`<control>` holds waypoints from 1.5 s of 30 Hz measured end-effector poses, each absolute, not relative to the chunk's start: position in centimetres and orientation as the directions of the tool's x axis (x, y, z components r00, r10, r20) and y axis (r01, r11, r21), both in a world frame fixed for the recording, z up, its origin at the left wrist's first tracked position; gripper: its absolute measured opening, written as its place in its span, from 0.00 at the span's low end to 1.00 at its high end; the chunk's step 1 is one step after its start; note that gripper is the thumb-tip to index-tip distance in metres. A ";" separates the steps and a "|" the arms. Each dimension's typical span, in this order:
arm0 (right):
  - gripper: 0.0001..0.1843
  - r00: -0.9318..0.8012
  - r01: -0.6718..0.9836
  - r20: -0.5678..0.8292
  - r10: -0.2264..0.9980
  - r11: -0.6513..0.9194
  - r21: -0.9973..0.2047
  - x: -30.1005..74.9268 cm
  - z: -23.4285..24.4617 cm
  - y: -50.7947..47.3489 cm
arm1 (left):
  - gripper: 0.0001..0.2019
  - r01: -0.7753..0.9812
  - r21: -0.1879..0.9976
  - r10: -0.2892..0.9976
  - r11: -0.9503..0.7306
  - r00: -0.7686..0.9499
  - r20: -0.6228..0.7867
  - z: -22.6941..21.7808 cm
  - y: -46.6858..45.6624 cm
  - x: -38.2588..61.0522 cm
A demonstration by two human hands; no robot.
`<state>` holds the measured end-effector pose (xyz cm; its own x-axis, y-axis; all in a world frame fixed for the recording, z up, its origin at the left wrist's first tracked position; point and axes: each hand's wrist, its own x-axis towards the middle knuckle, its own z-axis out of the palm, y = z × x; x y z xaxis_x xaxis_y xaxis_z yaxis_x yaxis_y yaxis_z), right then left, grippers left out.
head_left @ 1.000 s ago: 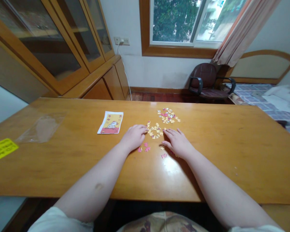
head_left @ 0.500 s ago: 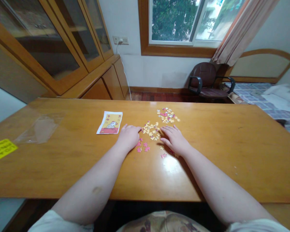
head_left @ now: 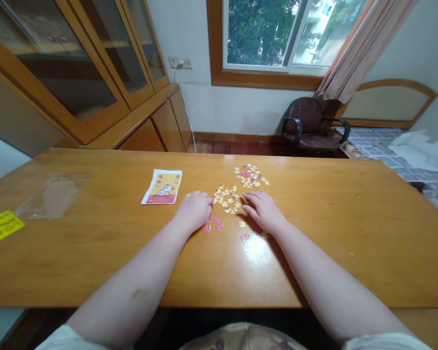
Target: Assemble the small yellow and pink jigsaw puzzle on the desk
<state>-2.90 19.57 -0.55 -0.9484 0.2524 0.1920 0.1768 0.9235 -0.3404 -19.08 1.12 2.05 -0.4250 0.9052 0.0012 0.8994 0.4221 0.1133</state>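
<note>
My left hand (head_left: 195, 210) rests at the left edge of a loose group of yellow jigsaw puzzle pieces (head_left: 226, 192). Its fingers are curled inward; whatever lies under them is hidden. Across the group, my right hand (head_left: 264, 209) lies low over the table with fingers stretched and thumb apart, its fingertips beside the pieces. Some pink puzzle pieces (head_left: 219, 227) lie just below my left hand. Near my right palm are a single yellow piece (head_left: 242, 224) and a pink piece (head_left: 244, 237), with others partly covered by the hand.
A mixed pile of pieces (head_left: 251, 177) lies farther back. Left of my hands is a picture card (head_left: 164, 188) with a white animal on yellow and pink. A clear plastic bag (head_left: 54, 197) and a yellow label (head_left: 2, 227) lie at the table's (head_left: 105, 253) left. Beyond stands a chair (head_left: 308, 121).
My left hand's fingers have curled in more, where the index finger pointed at the pieces before. My right hand has barely moved. The whole view has shifted slightly.
</note>
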 end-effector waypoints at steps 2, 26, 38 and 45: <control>0.24 -0.942 0.173 0.210 0.260 0.916 -0.361 -2.9 -0.7 19.7 | 0.17 0.949 0.204 0.966 0.241 -0.254 0.041 1.8 1.4 -18.1; 0.22 -0.842 0.167 0.354 0.408 0.820 -0.548 -3.0 -2.0 21.1 | 0.22 0.857 0.016 0.837 0.515 -0.500 -0.222 4.6 -0.4 -19.4; 0.23 -0.885 0.169 0.277 0.373 0.813 -0.557 -3.1 -2.1 20.9 | 0.32 0.885 0.131 0.880 0.447 -0.408 -0.244 0.0 -3.6 -15.2; 0.23 -0.871 0.156 0.301 0.388 0.799 -0.580 -3.1 -2.2 21.0 | 0.34 0.946 0.186 0.944 0.267 -0.218 -0.248 1.9 0.4 -17.5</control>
<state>-3.11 20.99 -2.22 -0.8712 0.3879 0.3008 0.1556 0.7994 -0.5803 -17.51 0.43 1.94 -0.2180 0.9440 -0.2476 0.9457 0.2670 0.1855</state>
